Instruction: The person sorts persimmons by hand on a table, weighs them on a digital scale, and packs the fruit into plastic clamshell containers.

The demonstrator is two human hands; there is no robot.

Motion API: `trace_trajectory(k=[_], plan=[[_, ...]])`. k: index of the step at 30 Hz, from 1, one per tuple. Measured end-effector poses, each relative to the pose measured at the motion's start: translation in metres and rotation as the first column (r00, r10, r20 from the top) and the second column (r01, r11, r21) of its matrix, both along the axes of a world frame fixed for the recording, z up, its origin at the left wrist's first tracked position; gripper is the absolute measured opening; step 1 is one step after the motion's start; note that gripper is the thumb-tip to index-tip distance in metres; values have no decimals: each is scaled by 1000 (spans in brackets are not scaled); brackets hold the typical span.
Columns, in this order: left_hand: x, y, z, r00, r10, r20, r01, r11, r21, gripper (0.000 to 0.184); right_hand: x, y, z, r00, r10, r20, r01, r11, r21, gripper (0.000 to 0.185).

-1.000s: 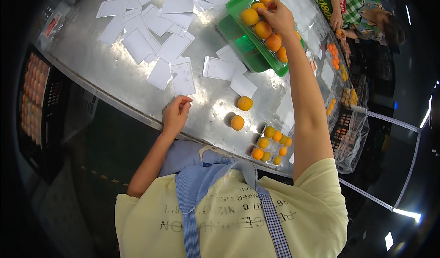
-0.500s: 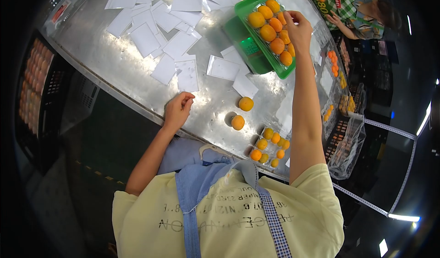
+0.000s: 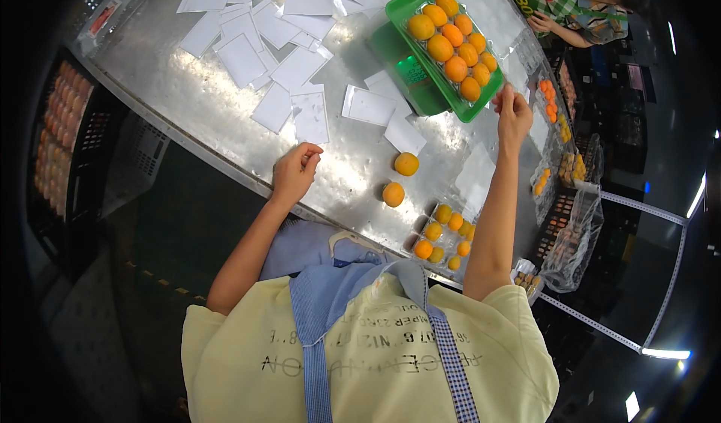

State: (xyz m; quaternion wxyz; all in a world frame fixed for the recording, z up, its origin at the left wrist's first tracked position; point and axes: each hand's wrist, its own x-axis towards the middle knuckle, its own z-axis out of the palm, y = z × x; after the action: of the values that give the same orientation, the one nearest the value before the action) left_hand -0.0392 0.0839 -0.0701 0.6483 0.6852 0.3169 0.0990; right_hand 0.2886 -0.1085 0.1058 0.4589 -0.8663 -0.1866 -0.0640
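A clear plastic fruit tray full of orange, apricot-like fruits [image 3: 452, 35] sits in the green weighing pan [image 3: 407, 4] of a green scale [image 3: 425, 93] with a lit display. My right hand [image 3: 515, 119] is just off the pan's near right corner, fingers loosely bent and slightly apart, with no fruit seen in them. Close to the table's front edge rests my left hand [image 3: 295, 174], its fingers curled in and nothing visible held. Two loose fruits [image 3: 406, 164] lie on the metal table between my hands.
White paper sheets [image 3: 289, 66] are scattered over the metal table [image 3: 225, 141]. Another clear tray of fruits [image 3: 434, 231] is at the near edge. Black crates [image 3: 64, 153] stand at left. A co-worker's hand [image 3: 542, 22] shows at the far right.
My right hand has drawn back from over the fruits in the pan, down and to the right, uncovering them. My left hand has hardly moved. The co-worker has shifted.
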Motion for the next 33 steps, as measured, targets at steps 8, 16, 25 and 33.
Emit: trace_trajectory(k=[8, 16, 25, 33], plan=[[-1, 0, 0, 1000, -4, -23, 3, 999, -51, 10, 2, -44, -5, 995, -103, 4, 103, 991, -83, 37], [0, 0, 1, 999, -15, -31, 13, 998, -67, 10, -3, -12, -13, 999, 35, -41, -36, 999, -26, 28], [5, 2, 4, 999, -28, -37, 26, 997, -69, 8, -6, 70, -14, 933, 313, 181, -258, 927, -272, 39], [12, 6, 13, 991, -61, -118, 63, 998, 13, 9, 7, 143, -15, 777, 505, 375, -322, 832, -452, 46]])
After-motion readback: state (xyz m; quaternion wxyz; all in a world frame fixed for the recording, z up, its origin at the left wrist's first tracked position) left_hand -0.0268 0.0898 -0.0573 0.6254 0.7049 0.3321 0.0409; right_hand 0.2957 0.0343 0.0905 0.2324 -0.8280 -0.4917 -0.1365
